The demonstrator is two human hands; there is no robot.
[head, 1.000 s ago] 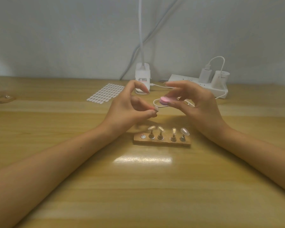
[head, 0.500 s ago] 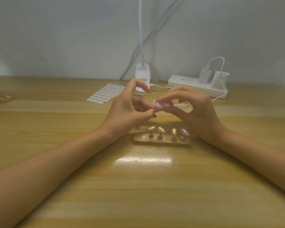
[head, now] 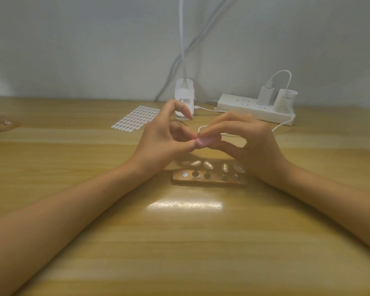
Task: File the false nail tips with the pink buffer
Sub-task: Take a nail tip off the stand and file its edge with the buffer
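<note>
Right hand [head: 251, 144]: fingers and thumb curled, pinching the small rounded pink buffer [head: 203, 142], held in the air above the table.
Left hand [head: 165, 142]: thumb and a fingertip pinched together right against the buffer's left edge, index finger arched up. Contents of the pinch blurred; cannot tell what it holds.
Below hands: narrow wooden holder strip [head: 209, 182] with four clear oval false nail tips [head: 208, 164] on small posts. Leftmost spot [head: 184, 173] shows only a bare disc.
Step in hand: likely buffing one tip taken off the strip; four remain.
Next move: short, light strokes with a steady pinch; a tip that small could flick loose.
Farther out: white sheet of oval stickers [head: 135, 119], white lamp base [head: 184, 99], white power strip [head: 254, 107], pale wooden table [head: 179, 253].
</note>
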